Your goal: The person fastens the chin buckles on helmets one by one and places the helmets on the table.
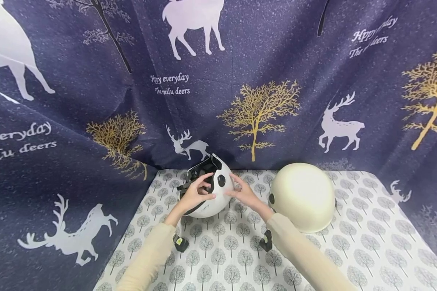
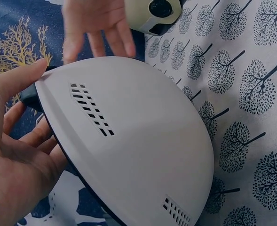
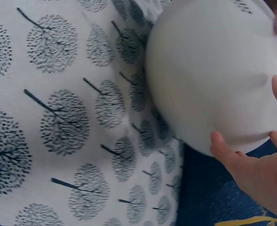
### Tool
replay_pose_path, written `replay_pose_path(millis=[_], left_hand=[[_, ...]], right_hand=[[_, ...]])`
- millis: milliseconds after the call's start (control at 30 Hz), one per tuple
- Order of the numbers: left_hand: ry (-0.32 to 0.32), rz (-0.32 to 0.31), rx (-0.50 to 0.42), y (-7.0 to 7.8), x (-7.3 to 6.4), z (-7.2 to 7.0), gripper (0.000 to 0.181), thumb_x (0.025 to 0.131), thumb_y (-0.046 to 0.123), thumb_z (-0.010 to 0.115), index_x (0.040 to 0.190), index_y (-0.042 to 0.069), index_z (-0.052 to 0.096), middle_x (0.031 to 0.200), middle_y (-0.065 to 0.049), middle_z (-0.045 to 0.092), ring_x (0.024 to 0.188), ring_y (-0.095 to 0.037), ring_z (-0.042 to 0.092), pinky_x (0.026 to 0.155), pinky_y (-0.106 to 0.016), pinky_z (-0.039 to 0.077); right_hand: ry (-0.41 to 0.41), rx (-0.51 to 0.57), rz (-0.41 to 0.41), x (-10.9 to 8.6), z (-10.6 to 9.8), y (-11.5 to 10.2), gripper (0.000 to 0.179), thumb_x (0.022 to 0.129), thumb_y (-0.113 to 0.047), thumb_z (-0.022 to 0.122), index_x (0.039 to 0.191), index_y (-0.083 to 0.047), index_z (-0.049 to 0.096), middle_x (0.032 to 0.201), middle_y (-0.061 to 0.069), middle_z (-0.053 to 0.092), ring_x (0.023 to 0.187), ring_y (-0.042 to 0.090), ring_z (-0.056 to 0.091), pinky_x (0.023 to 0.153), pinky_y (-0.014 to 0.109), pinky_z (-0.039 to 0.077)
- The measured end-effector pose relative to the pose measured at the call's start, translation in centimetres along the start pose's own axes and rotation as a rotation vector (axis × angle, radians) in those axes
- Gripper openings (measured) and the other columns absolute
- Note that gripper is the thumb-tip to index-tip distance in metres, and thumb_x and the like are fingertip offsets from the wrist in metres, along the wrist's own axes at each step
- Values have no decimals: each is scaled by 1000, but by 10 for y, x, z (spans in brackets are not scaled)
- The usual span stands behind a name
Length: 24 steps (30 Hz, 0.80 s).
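Note:
A white helmet (image 1: 208,207) with small vent slots lies tilted on its side, its open underside and black straps facing left. My left hand (image 1: 196,195) grips its rim; in the left wrist view, the thumb is on the outer edge and the curled fingers reach under the rim. On the helmet's other side, my right hand (image 1: 246,194) has its fingers spread and fairly straight. In the right wrist view, that hand's thumb and fingertips lie against the smooth shell. A round black fitting (image 1: 221,180) shows on the shell between both hands.
A cream helmet (image 1: 303,198) stands dome up on the right, close to my right forearm. The tree-print tablecloth (image 1: 218,258) covers the table. Dark blue deer-print fabric (image 1: 204,109) hangs right behind the table and along its left side.

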<state>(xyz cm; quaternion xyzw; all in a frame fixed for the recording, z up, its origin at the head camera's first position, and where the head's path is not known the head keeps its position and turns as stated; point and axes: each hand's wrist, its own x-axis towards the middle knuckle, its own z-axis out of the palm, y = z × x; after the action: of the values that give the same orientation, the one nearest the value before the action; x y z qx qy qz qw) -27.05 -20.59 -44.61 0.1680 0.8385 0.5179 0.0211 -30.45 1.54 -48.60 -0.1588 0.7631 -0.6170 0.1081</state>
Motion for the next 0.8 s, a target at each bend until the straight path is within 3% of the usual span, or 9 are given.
replay_pose_path(millis=[167, 433, 667, 800], left_hand=[[-20, -6, -16, 2, 1, 1, 73, 85, 8, 74, 149, 8, 38, 116, -26, 57, 91, -26, 65, 83, -33, 56], [-55, 16, -12, 5, 3, 11, 75, 85, 2, 72, 150, 3, 34, 118, -29, 55, 95, -40, 63, 82, -29, 55], [-86, 12, -4, 3, 3, 15, 73, 85, 7, 74, 149, 6, 38, 117, -26, 58, 93, -28, 65, 80, -23, 55], [-97, 48, -32, 1, 3, 14, 67, 86, 5, 73, 145, 1, 41, 113, -28, 61, 92, -32, 67, 80, -25, 56]], right_hand=[[-2, -54, -23, -2, -2, -21, 69, 93, -21, 66, 153, -13, 33, 161, 18, 22, 138, 49, 37, 110, 58, 38], [10, -198, -70, 0, -1, -33, 73, 90, -30, 69, 153, -19, 33, 160, 17, 25, 147, 41, 24, 114, 65, 27], [38, -213, -62, -1, 0, -27, 69, 91, -30, 68, 151, -15, 37, 155, 21, 32, 143, 42, 31, 112, 65, 29], [61, -214, -92, -4, -3, -26, 71, 90, -40, 66, 150, -13, 38, 153, 23, 35, 140, 44, 34, 110, 66, 32]])
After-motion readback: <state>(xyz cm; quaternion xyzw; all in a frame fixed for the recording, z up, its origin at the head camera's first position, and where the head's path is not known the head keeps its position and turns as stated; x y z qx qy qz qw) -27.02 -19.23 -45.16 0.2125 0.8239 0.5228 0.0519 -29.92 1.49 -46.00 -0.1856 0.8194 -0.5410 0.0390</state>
